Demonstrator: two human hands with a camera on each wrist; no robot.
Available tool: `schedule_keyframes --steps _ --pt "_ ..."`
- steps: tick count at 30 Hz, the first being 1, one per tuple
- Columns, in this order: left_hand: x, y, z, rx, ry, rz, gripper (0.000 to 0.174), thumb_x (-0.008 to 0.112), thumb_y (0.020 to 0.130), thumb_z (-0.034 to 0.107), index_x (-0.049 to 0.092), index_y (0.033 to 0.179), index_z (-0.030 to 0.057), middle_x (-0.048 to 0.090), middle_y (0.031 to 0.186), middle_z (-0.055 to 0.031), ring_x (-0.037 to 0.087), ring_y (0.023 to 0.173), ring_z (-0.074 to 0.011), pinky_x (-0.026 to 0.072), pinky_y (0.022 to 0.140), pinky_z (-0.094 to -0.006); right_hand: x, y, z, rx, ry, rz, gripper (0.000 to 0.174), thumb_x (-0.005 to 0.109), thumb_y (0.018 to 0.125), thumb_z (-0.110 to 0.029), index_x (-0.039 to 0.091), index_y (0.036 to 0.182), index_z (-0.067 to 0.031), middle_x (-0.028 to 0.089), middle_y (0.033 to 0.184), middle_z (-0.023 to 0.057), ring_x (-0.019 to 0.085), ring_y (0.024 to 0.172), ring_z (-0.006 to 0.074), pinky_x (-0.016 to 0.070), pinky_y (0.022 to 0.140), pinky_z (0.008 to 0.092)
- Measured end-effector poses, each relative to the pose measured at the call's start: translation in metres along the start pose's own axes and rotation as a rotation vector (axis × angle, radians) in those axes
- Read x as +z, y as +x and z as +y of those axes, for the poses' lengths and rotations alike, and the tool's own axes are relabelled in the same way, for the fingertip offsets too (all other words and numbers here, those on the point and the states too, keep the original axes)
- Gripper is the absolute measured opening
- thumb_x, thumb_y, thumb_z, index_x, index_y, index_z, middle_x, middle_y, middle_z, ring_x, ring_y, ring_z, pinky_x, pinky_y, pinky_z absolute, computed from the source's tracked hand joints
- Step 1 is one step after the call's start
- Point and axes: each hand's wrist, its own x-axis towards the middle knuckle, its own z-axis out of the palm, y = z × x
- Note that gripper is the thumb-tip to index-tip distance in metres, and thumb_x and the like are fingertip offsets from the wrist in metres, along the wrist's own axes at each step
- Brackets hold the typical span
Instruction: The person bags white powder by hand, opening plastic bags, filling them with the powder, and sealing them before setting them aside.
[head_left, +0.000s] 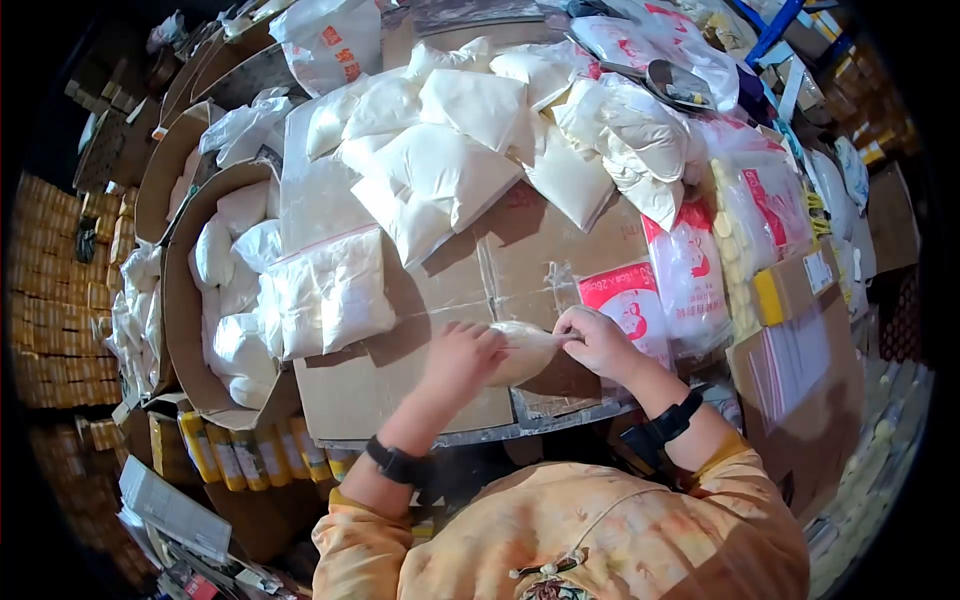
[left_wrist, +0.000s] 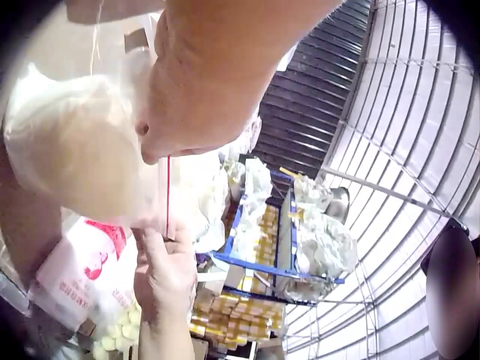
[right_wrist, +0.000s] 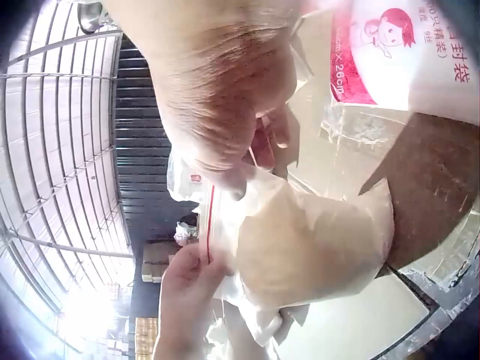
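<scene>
A clear zip bag of cream-coloured powder (head_left: 524, 352) hangs between the two hands over the near edge of the cardboard-covered table. My left hand (head_left: 462, 362) pinches one end of its opening, and my right hand (head_left: 598, 342) pinches the other end. In the left wrist view the bag (left_wrist: 90, 150) bulges beside the red zip line, with the left hand (left_wrist: 210, 82) above and the right hand (left_wrist: 163, 274) below. The right wrist view shows the right hand (right_wrist: 225, 97) and left hand (right_wrist: 189, 289) at either end of the red line on the bag (right_wrist: 307, 244).
Filled white bags (head_left: 435, 180) are piled at the table's back, with another filled bag (head_left: 330, 292) at the left. A cardboard box (head_left: 182, 300) of bags stands further left. Red-printed packs (head_left: 628, 308) lie at the right, a metal scoop (head_left: 680, 85) behind them.
</scene>
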Motion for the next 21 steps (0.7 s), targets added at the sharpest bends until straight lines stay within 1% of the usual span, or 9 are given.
schedule_keyframes --steps 2,3,5,6,8,11,14,17,21 --pt "0.016 0.012 0.009 0.005 0.023 -0.051 0.012 0.061 0.074 0.018 0.058 0.084 0.0108 0.060 0.078 -0.0050 0.058 0.080 -0.0235 0.0433 0.072 -0.0364 -0.007 0.002 -0.001 -0.055 -0.153 -0.034 0.010 0.060 0.074 -0.002 0.056 0.083 -0.0021 0.059 0.080 0.0109 0.058 0.078 0.0279 0.0471 0.069 0.0344" --pt "0.019 0.019 0.016 0.011 0.044 -0.054 0.011 0.059 0.078 0.023 0.056 0.082 0.0124 0.061 0.079 -0.0036 0.059 0.079 -0.0236 0.0425 0.072 -0.0365 -0.007 0.002 0.000 -0.076 -0.177 -0.017 0.012 0.060 0.073 0.000 0.056 0.084 -0.0021 0.059 0.082 0.0113 0.057 0.080 0.0287 0.0468 0.070 0.0347" --pt "0.027 0.028 0.024 -0.027 0.030 -0.059 0.012 0.058 0.079 0.024 0.056 0.080 0.0123 0.061 0.075 -0.0037 0.060 0.076 -0.0231 0.0428 0.070 -0.0361 -0.005 0.001 0.002 -0.116 -0.221 0.011 0.017 0.058 0.070 0.004 0.055 0.085 -0.0021 0.058 0.085 0.0123 0.056 0.084 0.0303 0.0461 0.073 0.0353" --pt "0.029 0.030 0.026 -0.050 0.024 -0.061 0.012 0.058 0.079 0.024 0.056 0.079 0.0122 0.061 0.073 -0.0037 0.060 0.075 -0.0229 0.0430 0.070 -0.0359 -0.005 0.000 0.002 -0.141 -0.239 0.026 0.017 0.059 0.071 0.004 0.056 0.086 -0.0021 0.058 0.085 0.0123 0.056 0.084 0.0304 0.0462 0.072 0.0354" --pt "0.028 0.033 0.028 -0.003 0.055 -0.056 0.014 0.058 0.079 0.026 0.056 0.076 0.0120 0.061 0.071 -0.0043 0.061 0.072 -0.0228 0.0431 0.069 -0.0356 -0.006 0.001 0.001 -0.195 -0.271 0.052 0.016 0.059 0.072 0.003 0.056 0.086 -0.0021 0.059 0.084 0.0125 0.056 0.084 0.0308 0.0464 0.071 0.0356" --pt "0.023 0.035 0.033 -0.007 0.066 -0.101 0.018 0.058 0.079 0.029 0.056 0.073 0.0118 0.061 0.069 -0.0045 0.061 0.071 -0.0225 0.0430 0.068 -0.0354 -0.003 0.003 0.003 -0.258 -0.214 0.060 0.015 0.061 0.073 0.001 0.056 0.087 -0.0018 0.059 0.083 0.0128 0.057 0.083 0.0311 0.0466 0.070 0.0348" --pt "0.019 0.034 0.037 -0.018 0.102 -0.107 0.017 0.059 0.078 0.028 0.056 0.074 0.0116 0.060 0.069 -0.0037 0.060 0.072 -0.0221 0.0429 0.068 -0.0355 -0.001 0.002 0.006 -0.220 -0.222 0.019 0.016 0.062 0.073 0.001 0.057 0.087 -0.0019 0.059 0.083 0.0131 0.058 0.081 0.0308 0.0472 0.070 0.0340" --pt "0.023 0.032 0.035 -0.024 0.115 -0.059 0.015 0.059 0.077 0.026 0.056 0.077 0.0115 0.059 0.072 -0.0029 0.059 0.075 -0.0218 0.0425 0.069 -0.0358 -0.001 0.002 -0.001 -0.158 -0.172 0.000 0.018 0.058 0.071 0.002 0.058 0.088 -0.0022 0.060 0.086 0.0144 0.057 0.083 0.0329 0.0470 0.070 0.0378" --pt "0.025 0.029 0.031 -0.048 0.046 -0.034 0.013 0.060 0.076 0.023 0.056 0.081 0.0114 0.057 0.077 -0.0030 0.057 0.080 -0.0221 0.0420 0.071 -0.0361 -0.002 0.004 0.008 -0.136 -0.140 0.007 0.013 0.061 0.074 -0.001 0.058 0.087 -0.0014 0.060 0.084 0.0145 0.058 0.079 0.0319 0.0473 0.068 0.0361"
